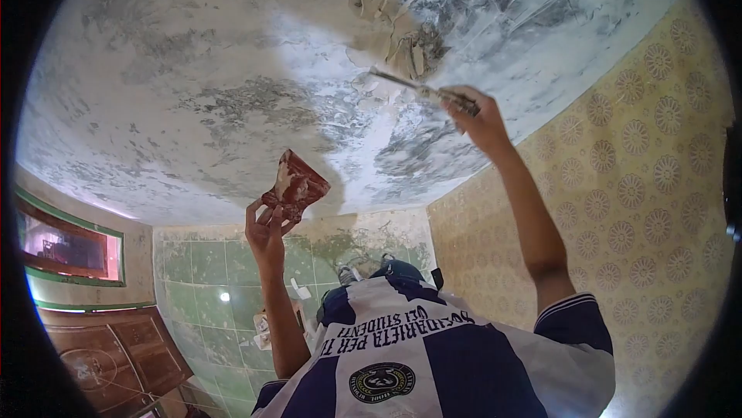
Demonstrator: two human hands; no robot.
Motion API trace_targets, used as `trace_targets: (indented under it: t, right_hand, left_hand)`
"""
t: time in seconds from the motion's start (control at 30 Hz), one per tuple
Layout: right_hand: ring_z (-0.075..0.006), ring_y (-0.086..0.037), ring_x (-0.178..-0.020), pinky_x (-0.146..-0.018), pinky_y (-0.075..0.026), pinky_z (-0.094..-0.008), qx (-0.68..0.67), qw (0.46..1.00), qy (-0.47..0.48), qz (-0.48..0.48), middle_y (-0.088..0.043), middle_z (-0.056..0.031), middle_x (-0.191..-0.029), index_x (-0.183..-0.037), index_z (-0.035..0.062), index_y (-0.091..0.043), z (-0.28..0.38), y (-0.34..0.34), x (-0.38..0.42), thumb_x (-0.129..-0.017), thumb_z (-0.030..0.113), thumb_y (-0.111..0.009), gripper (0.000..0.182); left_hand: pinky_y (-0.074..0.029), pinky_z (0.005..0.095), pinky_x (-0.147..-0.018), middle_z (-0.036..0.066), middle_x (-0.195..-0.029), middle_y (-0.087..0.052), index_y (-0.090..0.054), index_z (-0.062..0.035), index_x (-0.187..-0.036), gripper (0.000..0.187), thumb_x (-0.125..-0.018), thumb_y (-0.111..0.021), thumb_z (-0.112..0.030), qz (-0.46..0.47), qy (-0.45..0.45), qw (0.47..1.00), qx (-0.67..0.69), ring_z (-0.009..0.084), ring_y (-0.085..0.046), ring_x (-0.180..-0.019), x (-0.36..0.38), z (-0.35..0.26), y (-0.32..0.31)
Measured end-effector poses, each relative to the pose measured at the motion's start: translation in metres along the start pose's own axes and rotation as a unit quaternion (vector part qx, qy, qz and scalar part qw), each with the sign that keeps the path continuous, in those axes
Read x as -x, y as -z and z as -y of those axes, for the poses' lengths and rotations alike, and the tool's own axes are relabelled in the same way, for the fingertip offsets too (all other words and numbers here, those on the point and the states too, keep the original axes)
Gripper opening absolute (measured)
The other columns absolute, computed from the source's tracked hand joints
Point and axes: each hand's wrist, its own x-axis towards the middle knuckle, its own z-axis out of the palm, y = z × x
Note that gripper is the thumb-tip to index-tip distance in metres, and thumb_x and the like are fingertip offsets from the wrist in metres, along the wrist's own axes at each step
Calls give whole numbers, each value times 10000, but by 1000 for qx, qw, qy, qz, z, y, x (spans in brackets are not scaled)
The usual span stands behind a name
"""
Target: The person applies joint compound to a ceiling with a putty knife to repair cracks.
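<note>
My right hand [485, 123] is raised and closed around the handle of a putty knife [421, 90]. The knife's thin blade points left, close to the whitish, patchy wall [193, 39]. Lower and to the left, my left hand [268, 239] grips a reddish-brown, flared piece [300, 186] by its lower end. Pale putty is smeared over this piece. Near the blade, the wall carries a rough beige-and-dark patch [417, 51] with wet-looking, streaked plaster around it.
A yellowish surface with round flower patterns [618, 186] runs along the right. Green tiles [209, 263] lie below, with small pale items [264, 333] on them. At the left are a green-framed window [69, 244] and brown wooden panels [116, 352].
</note>
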Motion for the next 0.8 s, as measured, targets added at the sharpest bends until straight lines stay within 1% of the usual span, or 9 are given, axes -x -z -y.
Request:
trace_targets:
  t: [0.1,0.13,0.17,0.23,0.37,0.43,0.47,0.57,0.8]
  right_hand:
    - [-50,-491,-647,-569,-413,-240,98,994,42,-6,-623,15,-780,-1111,43,-676,15,29,-25,-891,256,-717,308]
    - [-66,-523,-690,-630,-440,-263,114,993,7,-17,-647,6,-811,-1076,36,-685,26,35,-32,-881,270,-723,307]
    - [-86,-555,-721,-680,-461,-280,144,987,64,-16,-674,-17,-827,-1030,34,-705,35,41,-39,-878,297,-724,304]
    - [-116,-584,-718,-716,-470,-295,199,977,80,-11,-687,-42,-807,-989,37,-724,53,50,-51,-885,327,-710,308]
    - [-134,-606,-683,-709,-484,-303,231,967,108,-5,-689,-60,-741,-974,40,-737,68,62,-82,-881,378,-701,353]
    - [-136,-596,-607,-644,-482,-312,292,954,57,-21,-668,-54,-670,-960,36,-747,77,66,-94,-868,415,-706,392]
    - [-113,-539,-517,-556,-449,-319,288,955,67,-22,-631,-42,-603,-953,33,-754,81,68,-98,-855,448,-713,428]
    - [-93,-480,-466,-505,-404,-304,302,945,117,-45,-574,-17,-546,-961,43,-757,92,70,-107,-838,461,-730,436]
    - [-48,-413,-485,-447,-333,-243,303,945,86,-82,-494,37,-566,-1002,19,-724,103,103,-109,-833,451,-754,465]
  left_hand:
    - [-632,388,-770,201,-1085,-669,-435,14,-1249,335,-957,-588,-45,-6,6,1000,-2,223,-678,-954,1,2,-2]
    - [-632,388,-770,201,-1085,-669,-435,14,-1249,335,-957,-588,-45,-5,7,1000,-1,223,-678,-954,1,3,-2]
    - [-632,389,-769,202,-1087,-669,-436,16,-1247,333,-957,-588,-45,-5,13,1000,-3,222,-678,-957,1,4,-2]
    - [-632,389,-769,202,-1090,-668,-437,17,-1245,331,-957,-589,-46,-4,19,1000,-5,221,-677,-959,2,4,-2]
    - [-632,374,-755,195,-1086,-673,-459,4,-1248,349,-945,-616,-70,-9,11,1000,5,215,-682,-941,3,7,-2]
    - [-632,360,-744,190,-1081,-679,-477,-9,-1249,368,-933,-644,-95,-12,5,1000,11,210,-686,-928,3,8,-2]
    - [-631,362,-750,187,-1085,-676,-473,-4,-1252,375,-933,-644,-98,-14,10,1000,8,211,-686,-926,3,8,-2]
    - [-632,373,-757,181,-1079,-672,-456,11,-1255,354,-945,-609,-60,-13,14,1000,9,214,-684,-932,3,8,-3]
    - [-634,376,-745,176,-1069,-670,-441,17,-1261,335,-955,-575,-16,-4,9,1000,27,218,-685,-928,1,11,-5]
